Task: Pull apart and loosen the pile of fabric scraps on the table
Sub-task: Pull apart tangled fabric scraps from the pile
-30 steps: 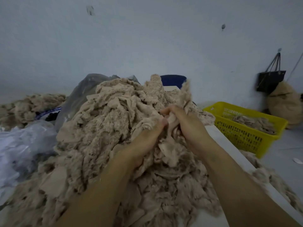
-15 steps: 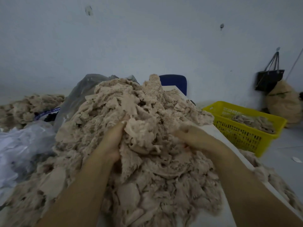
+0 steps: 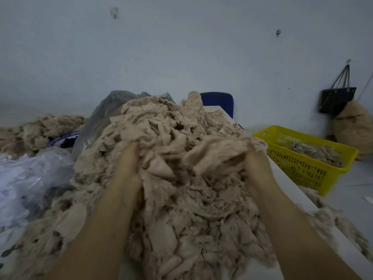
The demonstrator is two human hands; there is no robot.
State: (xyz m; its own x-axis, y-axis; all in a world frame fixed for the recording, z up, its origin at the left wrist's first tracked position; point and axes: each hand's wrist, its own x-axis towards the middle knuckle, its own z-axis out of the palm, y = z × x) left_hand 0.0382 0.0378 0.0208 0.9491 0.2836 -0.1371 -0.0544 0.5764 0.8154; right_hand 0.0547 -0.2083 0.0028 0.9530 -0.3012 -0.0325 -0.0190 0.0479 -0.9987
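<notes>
Digging my left hand (image 3: 129,166) and right hand (image 3: 257,168) into one scrap pile (image 3: 181,209), one yellow basket (image 3: 302,170) near; fingers buried, either grip I cannot tell.

Dim, bluish, even light is falling everywhere, making only soft shadows inside the pile (image 3: 173,199). At the pile's right side, the right hand (image 3: 256,164) is smearing with motion blur. Further right, the basket (image 3: 302,158) is bending from lens distortion.
</notes>
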